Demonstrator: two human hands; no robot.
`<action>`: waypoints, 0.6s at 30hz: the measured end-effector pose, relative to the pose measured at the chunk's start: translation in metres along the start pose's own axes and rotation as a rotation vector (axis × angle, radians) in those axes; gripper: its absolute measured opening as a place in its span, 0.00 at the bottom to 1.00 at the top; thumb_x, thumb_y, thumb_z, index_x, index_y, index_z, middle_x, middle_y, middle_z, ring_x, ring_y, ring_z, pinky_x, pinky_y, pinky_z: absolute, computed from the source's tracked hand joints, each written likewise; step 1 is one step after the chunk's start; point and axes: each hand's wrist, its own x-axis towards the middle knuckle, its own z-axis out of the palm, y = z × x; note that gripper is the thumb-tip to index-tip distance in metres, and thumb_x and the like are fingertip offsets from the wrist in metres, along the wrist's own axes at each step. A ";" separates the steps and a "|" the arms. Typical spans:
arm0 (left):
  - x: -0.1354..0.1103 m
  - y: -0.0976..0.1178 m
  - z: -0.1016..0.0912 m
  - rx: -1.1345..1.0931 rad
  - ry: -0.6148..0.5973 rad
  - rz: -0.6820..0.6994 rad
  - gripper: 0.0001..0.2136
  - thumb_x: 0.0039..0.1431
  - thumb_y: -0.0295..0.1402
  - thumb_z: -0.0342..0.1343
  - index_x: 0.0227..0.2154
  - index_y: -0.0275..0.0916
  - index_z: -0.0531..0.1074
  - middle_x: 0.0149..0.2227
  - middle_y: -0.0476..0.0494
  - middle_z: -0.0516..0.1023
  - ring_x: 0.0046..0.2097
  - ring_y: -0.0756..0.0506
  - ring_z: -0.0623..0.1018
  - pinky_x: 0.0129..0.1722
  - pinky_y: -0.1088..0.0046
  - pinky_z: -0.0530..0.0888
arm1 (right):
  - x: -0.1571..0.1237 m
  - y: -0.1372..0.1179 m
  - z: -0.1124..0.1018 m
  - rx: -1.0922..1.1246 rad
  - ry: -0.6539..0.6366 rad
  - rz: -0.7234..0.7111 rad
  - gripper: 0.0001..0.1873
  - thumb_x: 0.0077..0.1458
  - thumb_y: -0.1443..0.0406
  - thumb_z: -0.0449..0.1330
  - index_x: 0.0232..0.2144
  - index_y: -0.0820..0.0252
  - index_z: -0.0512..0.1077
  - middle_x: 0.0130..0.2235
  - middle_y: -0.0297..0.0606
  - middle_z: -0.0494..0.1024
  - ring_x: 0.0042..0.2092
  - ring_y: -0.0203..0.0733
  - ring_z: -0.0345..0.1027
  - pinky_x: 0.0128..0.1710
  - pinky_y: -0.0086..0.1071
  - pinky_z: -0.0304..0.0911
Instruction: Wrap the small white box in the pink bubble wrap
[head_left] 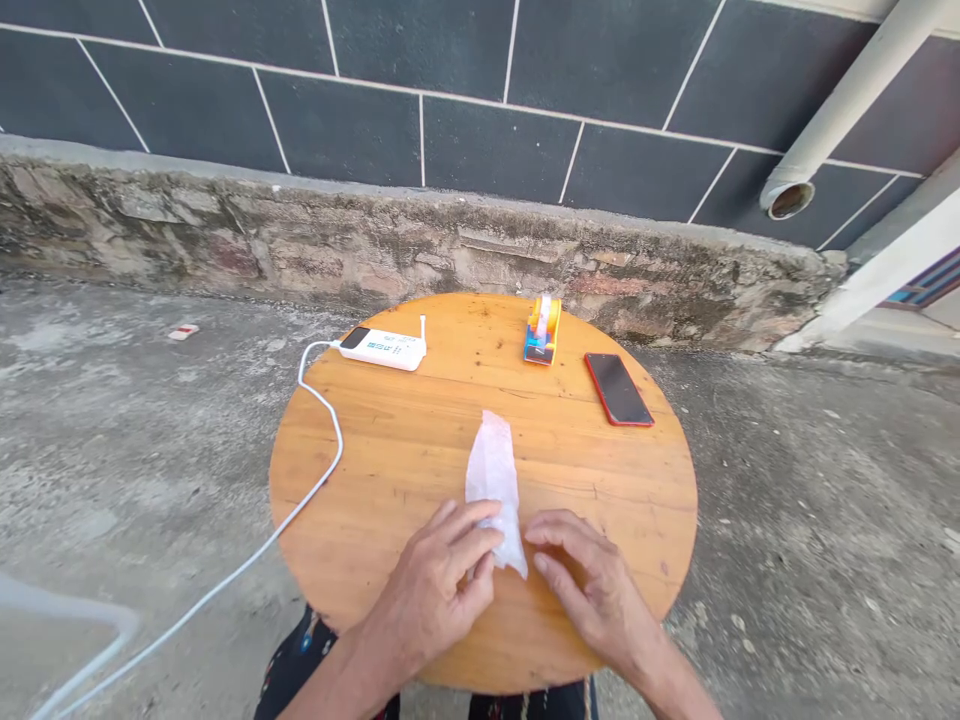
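A thin, crinkled whitish-pink sheet (493,465), a tissue or soft wrap by its look, lies lengthwise on the round wooden table (390,450). My left hand (442,570) rests over its lower left part, fingers stretched across the edge and touching it, the thumb a little apart below them. Just right of the sheet, my right hand (585,580) hovers close to its edge with fingers curved and thumb apart, holding nothing. Whether the right fingertips touch the tabletop, I cannot tell.
Toward the back of the table stands a yellow and blue tape dispenser (543,332). A phone with a red edge (619,389) lies to its right. At the back left is a white device (384,348), its white cable (337,430) running off the left edge. Behind is a stone-based wall (360,245).
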 end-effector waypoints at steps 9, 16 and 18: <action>0.002 0.000 -0.002 -0.022 0.042 0.081 0.13 0.54 0.17 0.47 0.37 0.39 0.70 0.46 0.43 0.75 0.42 0.47 0.74 0.44 0.67 0.70 | 0.020 -0.001 -0.004 -0.083 0.030 -0.069 0.14 0.62 0.70 0.49 0.47 0.53 0.67 0.48 0.39 0.71 0.50 0.41 0.64 0.49 0.38 0.61; 0.007 0.001 -0.004 -0.033 0.054 0.088 0.12 0.52 0.17 0.48 0.33 0.39 0.70 0.45 0.45 0.75 0.42 0.47 0.71 0.43 0.68 0.71 | 0.040 -0.001 0.007 -0.233 -0.033 -0.093 0.14 0.63 0.69 0.48 0.49 0.54 0.67 0.48 0.40 0.72 0.49 0.44 0.63 0.49 0.42 0.59; 0.008 0.002 -0.005 -0.024 0.069 0.085 0.12 0.51 0.16 0.48 0.32 0.39 0.70 0.45 0.47 0.76 0.45 0.45 0.70 0.47 0.65 0.70 | 0.042 -0.002 0.007 -0.256 -0.047 -0.085 0.14 0.63 0.69 0.48 0.47 0.54 0.68 0.46 0.39 0.73 0.47 0.45 0.64 0.47 0.43 0.59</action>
